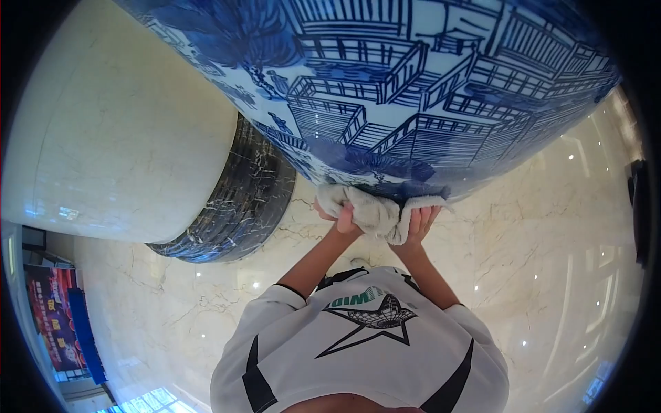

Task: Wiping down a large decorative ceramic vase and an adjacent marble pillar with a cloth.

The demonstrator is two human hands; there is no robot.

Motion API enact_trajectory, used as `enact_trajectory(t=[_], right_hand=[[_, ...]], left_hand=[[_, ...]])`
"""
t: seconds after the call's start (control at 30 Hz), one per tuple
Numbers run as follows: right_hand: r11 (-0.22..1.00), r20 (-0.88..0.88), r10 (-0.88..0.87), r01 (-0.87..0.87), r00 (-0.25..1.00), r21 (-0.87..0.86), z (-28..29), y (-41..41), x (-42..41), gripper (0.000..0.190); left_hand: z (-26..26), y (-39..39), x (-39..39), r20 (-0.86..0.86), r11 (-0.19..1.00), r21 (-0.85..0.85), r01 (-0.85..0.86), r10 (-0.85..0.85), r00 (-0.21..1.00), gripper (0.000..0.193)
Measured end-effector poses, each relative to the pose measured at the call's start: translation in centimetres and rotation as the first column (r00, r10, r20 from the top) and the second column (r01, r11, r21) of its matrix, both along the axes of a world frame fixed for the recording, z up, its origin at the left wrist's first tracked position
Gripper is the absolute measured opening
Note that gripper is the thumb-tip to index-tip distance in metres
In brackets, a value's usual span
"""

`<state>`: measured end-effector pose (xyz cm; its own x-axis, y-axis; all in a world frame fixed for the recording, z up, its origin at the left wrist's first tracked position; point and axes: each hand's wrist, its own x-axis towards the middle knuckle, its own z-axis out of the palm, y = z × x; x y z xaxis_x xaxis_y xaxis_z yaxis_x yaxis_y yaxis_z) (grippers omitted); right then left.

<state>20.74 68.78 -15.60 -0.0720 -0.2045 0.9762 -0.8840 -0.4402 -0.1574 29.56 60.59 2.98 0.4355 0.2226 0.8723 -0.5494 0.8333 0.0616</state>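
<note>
A very large blue-and-white porcelain vase (392,103), painted with buildings, railings, trees and small figures, fills the top of the head view. Against its lower side lies a bunched, light grey cloth (374,211). My left hand (343,216) grips the cloth's left part, with the thumb over a fold. On the right, my right hand (422,223) presses the cloth to the vase with its fingers laid over the fabric. The palms and some of the fingers are hidden by the cloth.
A thick cream stone column (134,124) with a dark veined marble base (242,201) stands left of the vase. Glossy cream marble floor (496,268) surrounds me. Far left is a printed banner (54,317); a dark object (642,211) stands at the right edge.
</note>
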Motion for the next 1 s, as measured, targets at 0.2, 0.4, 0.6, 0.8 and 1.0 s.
enact_trajectory(t=[0.2, 0.4, 0.6, 0.8, 1.0], right_hand=[[0.992, 0.025, -0.028, 0.025, 0.999, 0.127, 7.1, 0.0, -0.4, 0.053], [0.997, -0.142, 0.049, -0.039, 0.989, 0.074, 22.0, -1.1, -2.5, 0.066], [0.997, -0.206, 0.079, -0.076, 0.975, 0.022, 22.9, -1.2, -3.0, 0.068], [0.998, -0.219, 0.027, -0.014, 0.975, 0.061, 12.4, -0.4, -6.7, 0.065], [0.973, -0.212, 0.066, -0.016, 0.975, 0.229, 8.0, 1.1, -8.4, 0.062]], left_hand=[[-5.0, 2.7, 1.9, 0.192, 0.964, 0.241, -0.11, 0.063, 0.979, 0.069], [4.3, 1.7, 2.7, 0.305, 0.955, 0.215, -0.206, 0.135, 0.943, 0.076], [1.5, 1.1, 0.7, -0.015, 0.971, 0.231, 0.062, -0.06, 0.998, 0.086], [-6.6, 2.9, 1.3, 0.348, 0.916, 0.289, -0.277, 0.169, 0.922, 0.078], [-12.5, 6.4, -0.9, 0.417, 0.814, 0.531, -0.235, -0.009, 0.909, 0.065]])
